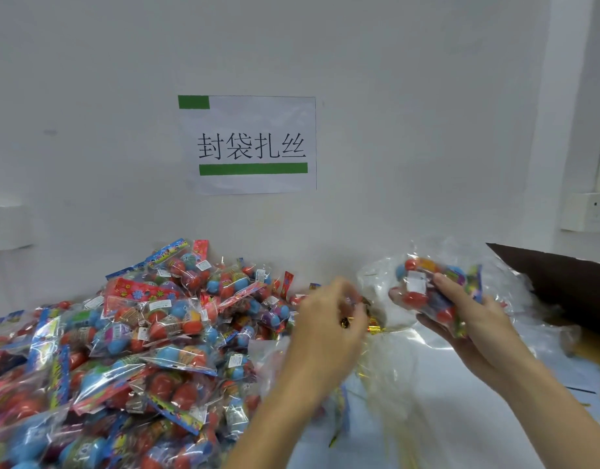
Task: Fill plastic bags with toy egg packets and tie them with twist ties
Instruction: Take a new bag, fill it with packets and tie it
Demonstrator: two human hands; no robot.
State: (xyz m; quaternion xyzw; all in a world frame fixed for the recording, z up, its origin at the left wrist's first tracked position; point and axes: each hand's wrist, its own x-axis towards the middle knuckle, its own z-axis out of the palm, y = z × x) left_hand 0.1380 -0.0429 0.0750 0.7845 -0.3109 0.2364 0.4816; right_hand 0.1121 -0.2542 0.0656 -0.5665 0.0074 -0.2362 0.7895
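while both hands work at the bag

right hand [461, 309] curled under and around a clear plastic bag [427, 286] stuffed with bright toy egg packets, held up off the white table [444, 384]. left hand [329, 319] close beside it, fingers bent together, pinching a shiny gold twist tie [373, 328] near the bag's gathered neck; blurry there. big pile of egg packets [129, 333] heaped on the left, against the wall. loose gold ties [339, 431] lying on the table below the hands. paper sign [251, 145] stuck on the wall above. brown cardboard box [562, 275] at the right edge.
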